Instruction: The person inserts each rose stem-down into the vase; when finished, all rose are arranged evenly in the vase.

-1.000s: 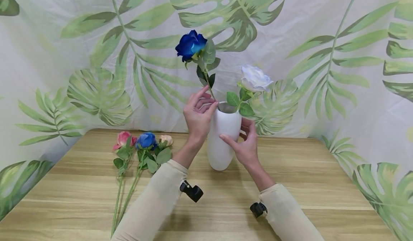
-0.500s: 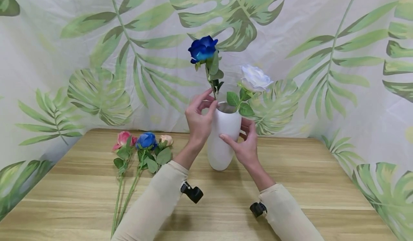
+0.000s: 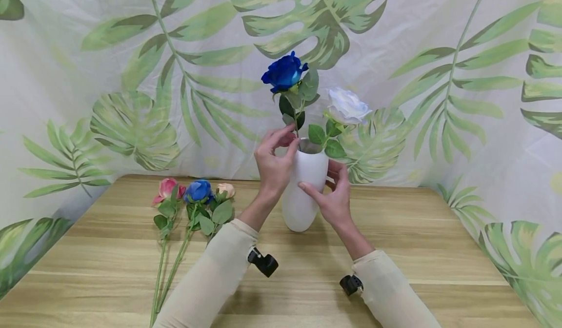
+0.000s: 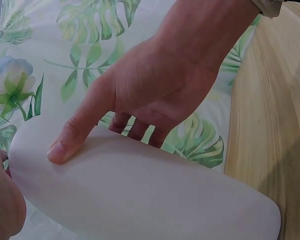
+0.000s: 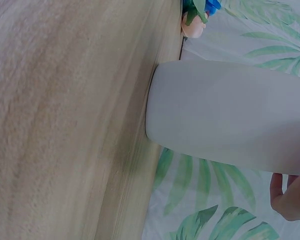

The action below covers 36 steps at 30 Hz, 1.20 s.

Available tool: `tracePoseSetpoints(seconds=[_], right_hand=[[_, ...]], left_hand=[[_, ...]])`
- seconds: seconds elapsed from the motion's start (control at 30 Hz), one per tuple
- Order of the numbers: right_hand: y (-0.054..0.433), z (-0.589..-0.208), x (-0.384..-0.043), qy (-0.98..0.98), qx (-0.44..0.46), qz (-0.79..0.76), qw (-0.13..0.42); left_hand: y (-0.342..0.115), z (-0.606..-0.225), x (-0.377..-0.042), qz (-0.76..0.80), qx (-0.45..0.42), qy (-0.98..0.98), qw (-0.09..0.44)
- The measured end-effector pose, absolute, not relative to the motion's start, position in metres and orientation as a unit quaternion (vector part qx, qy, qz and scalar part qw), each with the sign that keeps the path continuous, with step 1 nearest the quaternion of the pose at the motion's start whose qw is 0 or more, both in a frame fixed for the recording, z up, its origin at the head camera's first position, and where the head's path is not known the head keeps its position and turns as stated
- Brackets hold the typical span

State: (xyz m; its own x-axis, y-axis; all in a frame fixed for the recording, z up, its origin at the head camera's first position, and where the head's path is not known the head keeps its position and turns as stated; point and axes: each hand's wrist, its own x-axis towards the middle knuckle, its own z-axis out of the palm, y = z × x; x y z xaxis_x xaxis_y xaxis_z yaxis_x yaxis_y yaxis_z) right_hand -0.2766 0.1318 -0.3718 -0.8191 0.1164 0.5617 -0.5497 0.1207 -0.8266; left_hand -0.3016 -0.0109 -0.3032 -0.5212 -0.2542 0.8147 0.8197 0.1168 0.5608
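My left hand (image 3: 274, 164) pinches the stem of a blue rose (image 3: 285, 72) just above the rim of a white vase (image 3: 303, 191). The stem's lower part drops out of sight at the vase mouth. My right hand (image 3: 335, 196) grips the vase's right side, thumb across its front. A white rose (image 3: 348, 106) stands in the vase, leaning right. In the left wrist view, the right hand (image 4: 155, 85) holds the vase (image 4: 155, 185), and part of the left hand (image 4: 7, 200) shows at the edge. The right wrist view catches the vase's base (image 5: 162, 102) on the table.
A pink rose (image 3: 168, 191), another blue rose (image 3: 199, 191) and a peach rose (image 3: 226, 190) lie on the wooden table (image 3: 395, 250) to the left. Behind the table hangs a leaf-printed cloth (image 3: 210, 74).
The blue rose has shifted right and slightly down, its stem standing more upright. My left hand has moved a little to the right with it. My right hand and the vase stay put.
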Motion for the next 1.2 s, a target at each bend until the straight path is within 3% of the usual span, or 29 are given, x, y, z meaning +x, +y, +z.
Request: tracePoseSetpoints(seconds=[1.2], right_hand=[[0.131, -0.374, -0.278, -0.698, 0.155, 0.647, 0.266]], left_hand=[[-0.027, -0.31, -0.298, -0.649, -0.268, -0.602, 0.381]])
